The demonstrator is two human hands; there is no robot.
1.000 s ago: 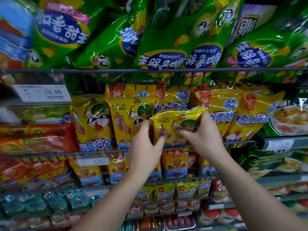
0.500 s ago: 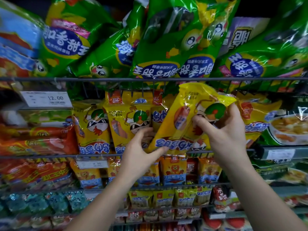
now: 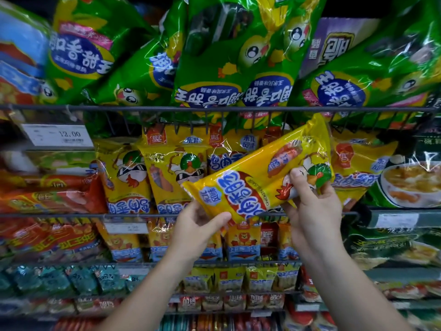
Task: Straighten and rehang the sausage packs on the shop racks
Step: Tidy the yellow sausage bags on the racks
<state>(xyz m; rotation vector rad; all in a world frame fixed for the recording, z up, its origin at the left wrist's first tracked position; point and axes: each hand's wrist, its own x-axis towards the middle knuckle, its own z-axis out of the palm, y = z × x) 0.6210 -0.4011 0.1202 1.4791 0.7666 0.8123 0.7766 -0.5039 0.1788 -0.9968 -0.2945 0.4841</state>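
Lifted clear of the row and tilted across centre frame since a moment ago: yellow sausage pack [image 3: 257, 177]. Pinched at lower-left corner by left hand [image 3: 200, 226], gripped near upper-right end by right hand [image 3: 312, 209]. Off the wire rack [image 3: 143, 108] now; likely ready for rehanging.

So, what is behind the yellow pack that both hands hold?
More yellow packs sit in the wire rack behind the held pack; the ones right behind it are covered.

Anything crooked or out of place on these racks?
Yes. The yellow plastic sausage pack gripped by the left hand and right hand is slanted, off its row. The green plastic packs above lean unevenly.
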